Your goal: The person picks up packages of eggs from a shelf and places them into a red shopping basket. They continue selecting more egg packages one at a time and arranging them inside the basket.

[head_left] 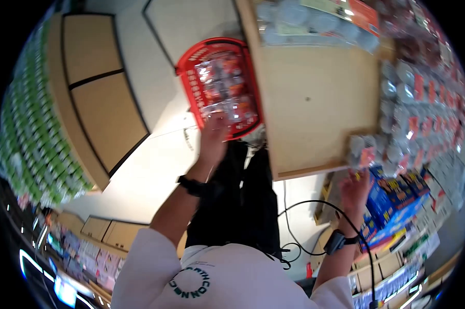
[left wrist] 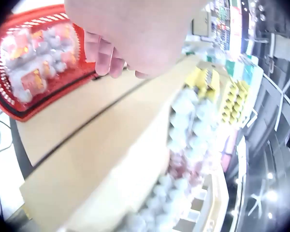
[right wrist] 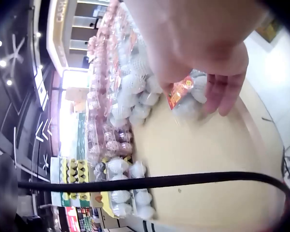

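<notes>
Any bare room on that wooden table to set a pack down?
Yes: the bare wooden top between the red basket and the egg packs on its right. Crowded along the far edge and right side; right hand grips a corner pack there.

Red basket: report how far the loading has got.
Done: the red plastic basket holds several clear packs. In hand: the right hand grips a clear orange-labelled pack on the tan wooden shelf; the left hand is at the basket. Left: moving that pack in.

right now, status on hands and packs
Right hand gripping labelled pack at shelf edge. Left hand at red basket, grip unclear. Nothing in the way.
</notes>
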